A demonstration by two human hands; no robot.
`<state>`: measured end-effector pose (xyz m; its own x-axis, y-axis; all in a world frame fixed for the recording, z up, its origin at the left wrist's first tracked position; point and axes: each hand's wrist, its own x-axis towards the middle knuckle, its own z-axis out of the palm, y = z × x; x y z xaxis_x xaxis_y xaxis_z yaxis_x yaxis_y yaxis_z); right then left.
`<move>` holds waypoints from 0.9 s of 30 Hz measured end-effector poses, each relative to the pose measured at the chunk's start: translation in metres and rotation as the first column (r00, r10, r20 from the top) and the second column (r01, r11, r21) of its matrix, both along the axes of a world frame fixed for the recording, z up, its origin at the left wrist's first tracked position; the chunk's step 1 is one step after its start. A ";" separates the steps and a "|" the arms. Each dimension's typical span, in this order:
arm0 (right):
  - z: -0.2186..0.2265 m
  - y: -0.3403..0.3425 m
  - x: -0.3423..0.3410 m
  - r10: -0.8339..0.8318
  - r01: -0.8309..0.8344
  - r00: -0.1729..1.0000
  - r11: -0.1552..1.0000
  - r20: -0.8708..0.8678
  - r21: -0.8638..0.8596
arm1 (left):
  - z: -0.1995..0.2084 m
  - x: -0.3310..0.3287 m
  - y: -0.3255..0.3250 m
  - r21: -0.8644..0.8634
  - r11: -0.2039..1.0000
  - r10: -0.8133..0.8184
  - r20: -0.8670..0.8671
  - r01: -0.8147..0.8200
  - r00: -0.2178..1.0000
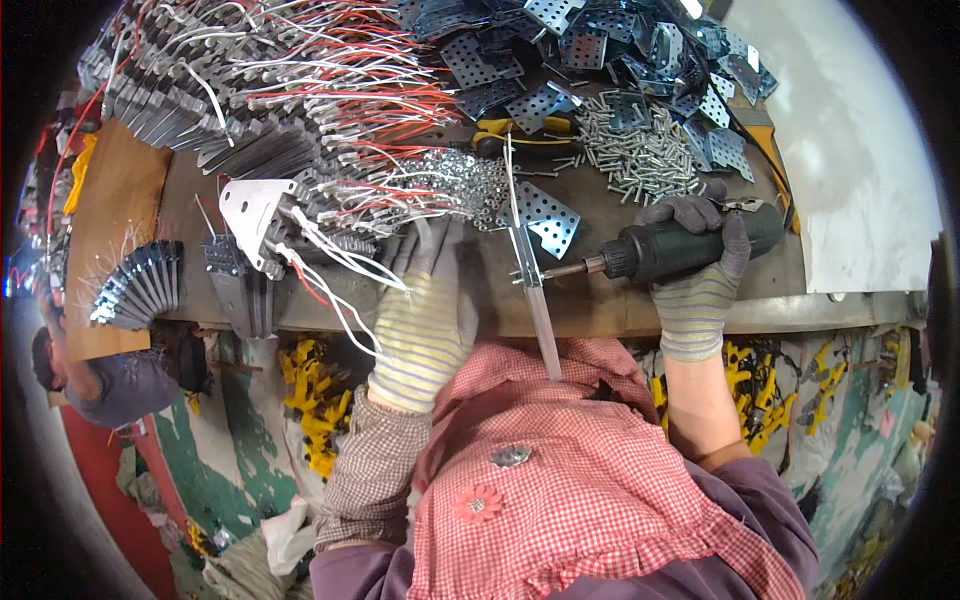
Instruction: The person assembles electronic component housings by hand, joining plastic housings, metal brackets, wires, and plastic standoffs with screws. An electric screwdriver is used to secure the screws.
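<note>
At the far left we see a fanned stack of grey metal strips (140,285) lying on a brown wooden board (110,220), and just right of it a white triangular metal bracket with holes (255,215) from which thin white and red wires (330,260) trail toward us. Above these we see a large heap of grey metal parts with red and white leads (270,90) covering the back of the brown workbench (590,300). Next comes our left hand (425,320) in a yellow-and-white striped knit glove, resting palm down on the bench edge with its fingers stretched flat, gripping nothing, the wires just beside it. Right of it we see a narrow upright metal strip (530,275), joined to a perforated square metal plate (545,220) that lies on the bench. The tip of the dark green electric screwdriver (690,248) meets that strip from the right. Our right hand (700,265), in a grey striped knit glove, is wrapped tightly round the screwdriver's body. Behind it lie a pile of silver screws (635,150) and a heap of perforated plates (600,45).
</note>
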<state>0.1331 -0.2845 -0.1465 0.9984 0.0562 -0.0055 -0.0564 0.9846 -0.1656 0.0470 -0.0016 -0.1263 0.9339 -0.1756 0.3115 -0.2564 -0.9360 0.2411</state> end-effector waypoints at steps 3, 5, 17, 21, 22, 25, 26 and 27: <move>0.001 0.001 0.000 0.002 -0.002 1.000 1.000 -0.001 0.002 | 0.004 -0.016 0.004 0.018 0.999 -0.040 -0.061 0.042 0.997; -0.002 0.000 0.001 0.010 -0.010 1.000 1.000 0.006 0.016 | 0.012 -0.025 0.002 -0.058 0.998 -0.044 -0.108 0.038 0.993; -0.004 -0.001 0.002 0.023 -0.023 1.000 0.999 0.011 0.046 | 0.010 -0.011 0.028 -0.072 0.992 0.118 0.198 -0.105 0.973; -0.003 -0.001 0.003 0.034 -0.035 0.999 0.999 0.006 0.041 | 0.029 -0.006 0.017 0.177 0.983 -0.057 -0.004 0.056 0.998; -0.002 -0.001 0.003 0.036 -0.036 0.999 0.999 0.008 0.037 | 0.031 -0.002 0.015 0.173 0.983 -0.055 -0.002 0.055 0.998; -0.002 -0.001 0.003 0.041 -0.041 0.999 0.999 0.010 0.029 | 0.038 0.007 0.010 0.495 0.855 -0.128 -0.087 0.154 0.988; -0.002 -0.001 0.003 0.036 -0.036 0.999 0.999 -0.003 0.035 | 0.037 0.009 0.009 0.493 0.856 -0.129 -0.085 0.154 0.988; -0.003 -0.001 0.003 0.032 -0.031 0.999 0.999 -0.015 0.040 | 0.034 0.011 0.008 0.527 0.834 -0.117 -0.124 0.165 0.985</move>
<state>0.1363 -0.2859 -0.1491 0.9959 0.0880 -0.0187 -0.0896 0.9881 -0.1250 0.0584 0.0063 -0.0923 0.9044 -0.4233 0.0533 -0.3970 -0.8807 -0.2582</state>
